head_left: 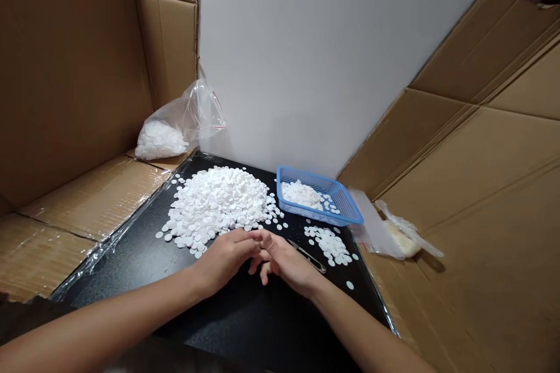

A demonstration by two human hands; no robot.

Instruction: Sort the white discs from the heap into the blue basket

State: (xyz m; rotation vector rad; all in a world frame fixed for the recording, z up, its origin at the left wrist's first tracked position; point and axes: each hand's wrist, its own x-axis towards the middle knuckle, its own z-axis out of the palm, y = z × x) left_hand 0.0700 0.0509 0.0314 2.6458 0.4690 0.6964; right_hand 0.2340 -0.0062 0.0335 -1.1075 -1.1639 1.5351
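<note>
In front of the big heap of small white discs (219,201), my two hands meet over the black table. My left hand (231,253) is closed, with its fingers pressed together against the other hand's fingertips. My right hand (286,259) has its thumb and forefinger drawn in to that same spot, while its lower fingers curl loosely beneath. Anything pinched between them is hidden or too small to make out. Just right of the right hand lie a pair of metal tweezers (312,259), partly covered by it, and a smaller group of discs (330,243).
A blue mesh basket (350,213) at the back right contains more discs. On the left, a clear plastic bag (164,137) of discs rests on cardboard. Another plastic bag (400,236) lies right of the table (258,326). Cardboard walls (494,186) flank both sides.
</note>
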